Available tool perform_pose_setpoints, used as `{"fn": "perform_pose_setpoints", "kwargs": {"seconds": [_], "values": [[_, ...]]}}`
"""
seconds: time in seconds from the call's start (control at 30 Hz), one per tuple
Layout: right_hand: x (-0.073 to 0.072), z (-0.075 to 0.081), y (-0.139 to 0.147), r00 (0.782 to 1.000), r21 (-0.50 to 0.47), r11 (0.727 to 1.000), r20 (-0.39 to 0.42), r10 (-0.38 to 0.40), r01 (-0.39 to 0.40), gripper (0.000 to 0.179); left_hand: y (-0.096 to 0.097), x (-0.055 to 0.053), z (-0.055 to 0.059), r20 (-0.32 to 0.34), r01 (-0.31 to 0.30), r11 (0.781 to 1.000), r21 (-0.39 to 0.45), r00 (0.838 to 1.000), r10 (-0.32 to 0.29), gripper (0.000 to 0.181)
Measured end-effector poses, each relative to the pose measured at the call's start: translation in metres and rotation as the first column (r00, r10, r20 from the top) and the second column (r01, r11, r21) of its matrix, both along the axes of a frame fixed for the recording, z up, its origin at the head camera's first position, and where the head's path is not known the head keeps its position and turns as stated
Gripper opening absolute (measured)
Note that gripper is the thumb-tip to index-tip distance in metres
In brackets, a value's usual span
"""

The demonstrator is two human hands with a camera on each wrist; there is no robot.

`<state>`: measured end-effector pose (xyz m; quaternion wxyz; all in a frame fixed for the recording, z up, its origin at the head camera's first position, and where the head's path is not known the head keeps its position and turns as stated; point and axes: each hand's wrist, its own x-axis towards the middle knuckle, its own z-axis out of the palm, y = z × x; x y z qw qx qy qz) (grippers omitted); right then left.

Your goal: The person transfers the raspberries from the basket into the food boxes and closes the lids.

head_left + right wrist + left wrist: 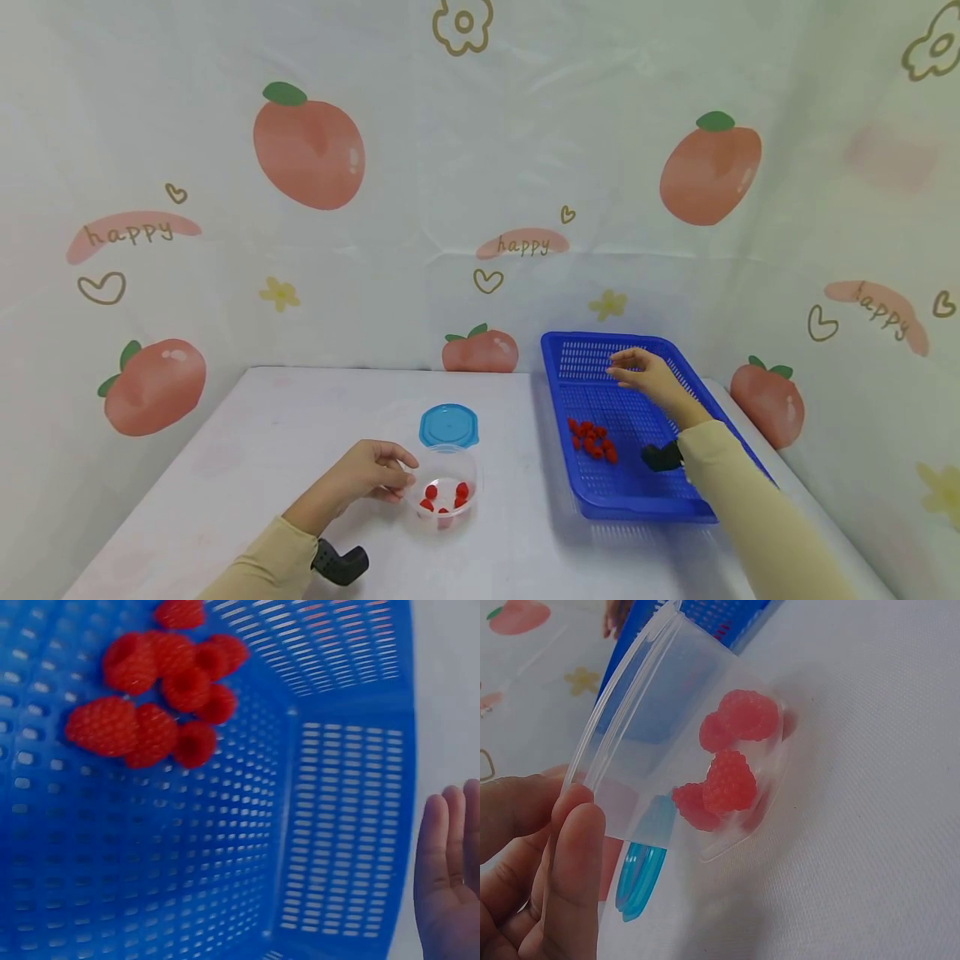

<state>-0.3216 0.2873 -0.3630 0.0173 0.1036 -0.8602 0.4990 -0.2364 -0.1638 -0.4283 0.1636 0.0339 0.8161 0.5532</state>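
My left hand (372,468) pinches the rim of a clear plastic tub (641,772) between thumb and fingers. Several red raspberries (729,782) lie on the tub's floor, and the tub sits on the white table. Over at the right, a blue slotted basket (637,508) holds a cluster of more raspberries (154,735) on its floor, toward its left side. My right hand (647,377) hovers above the far part of that basket, fingers extended and nothing visible in them. In the right wrist view its fingers (433,840) appear straight beyond the basket's rim.
A blue lid (448,425) lies on the table (315,417) just behind the tub. Behind the table hangs a white backdrop (420,167) printed with fruit, and it continues along the right side. Bare tabletop separates the tub from the basket.
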Motion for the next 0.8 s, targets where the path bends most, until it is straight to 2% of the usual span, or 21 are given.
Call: {"fn": "perform_pose_setpoints", "kwargs": {"seconds": [0.17,0.4,0.63,0.8], "values": [[-0.006,-0.011,-0.004,0.998,0.066,0.997,0.061,0.026,-0.03,0.046,-0.001,0.0,0.0,0.003,0.003,1.0,0.003,1.0,-0.003,0.028],[-0.008,-0.024,-0.004,0.989,0.098,0.992,0.13,0.064,-0.077,0.04,-0.001,-0.001,-0.002,0.004,0.0,1.0,-0.003,1.0,0.0,0.028],[-0.004,-0.028,-0.006,0.967,0.13,0.981,0.231,0.113,-0.145,0.037,-0.001,-0.001,0.0,0.009,0.005,1.0,0.007,1.0,-0.005,0.028],[-0.005,-0.031,-0.005,0.946,0.169,0.97,0.302,0.119,-0.176,0.036,-0.001,-0.001,0.001,0.012,0.007,1.0,0.011,1.0,-0.007,0.028]]}}
